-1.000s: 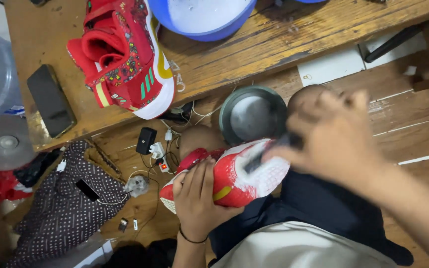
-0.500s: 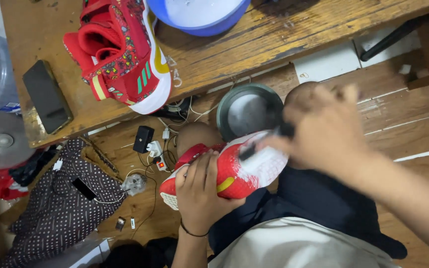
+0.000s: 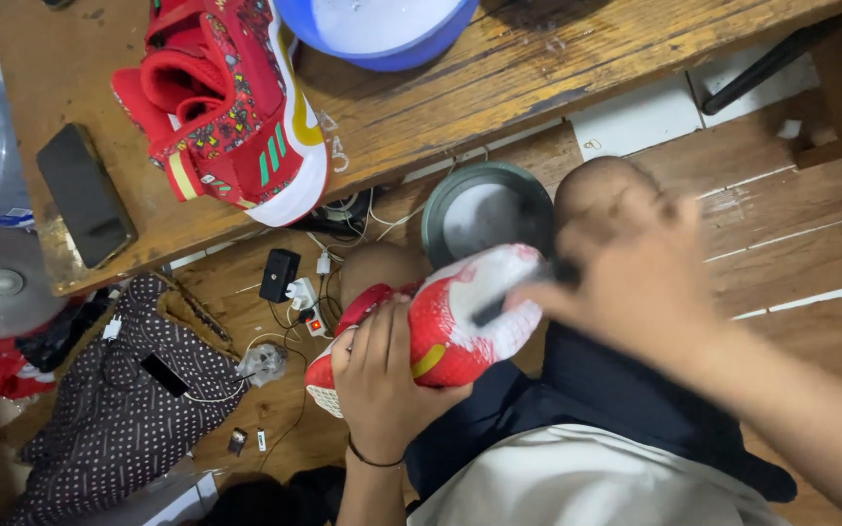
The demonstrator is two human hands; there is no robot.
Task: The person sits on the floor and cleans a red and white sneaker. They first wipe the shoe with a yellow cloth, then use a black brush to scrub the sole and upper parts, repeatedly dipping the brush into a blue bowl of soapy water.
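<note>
While the person is sitting with knees over the wooden floor [image 3: 791, 244], the head view is showing the left hand [image 3: 377, 375] wrapping its grip around a red sneaker [image 3: 440, 331] held above the lap, fingers pressed along the shoe's side and thumb beneath it. The sneaker's sole and toe are covered in white foam, and it is lying tilted, toe pointing up and to the right. The right hand [image 3: 635, 282] is blurred, its grip pinching a dark brush [image 3: 518, 292] whose end is touching the foamy sole. A thin dark band is circling the left wrist. Just beyond the shoe, a round grey-green basin [image 3: 440, 209] holding pale water is standing on the floor beside the knee. Higher up, a worn wooden desk [image 3: 499, 88] is carrying a second red sneaker [image 3: 226, 107] with yellow, green and white trim, lying on its side near the desk's edge, a blue bowl [image 3: 382, 29] of foamy water just beside it, and a black phone [image 3: 85, 195] lying flat at the left end. Below the desk, a tangle of white cables and chargers [image 3: 299, 287] is lying on the floor, and a dark dotted cloth [image 3: 109, 419] is spreading out to the left.
</note>
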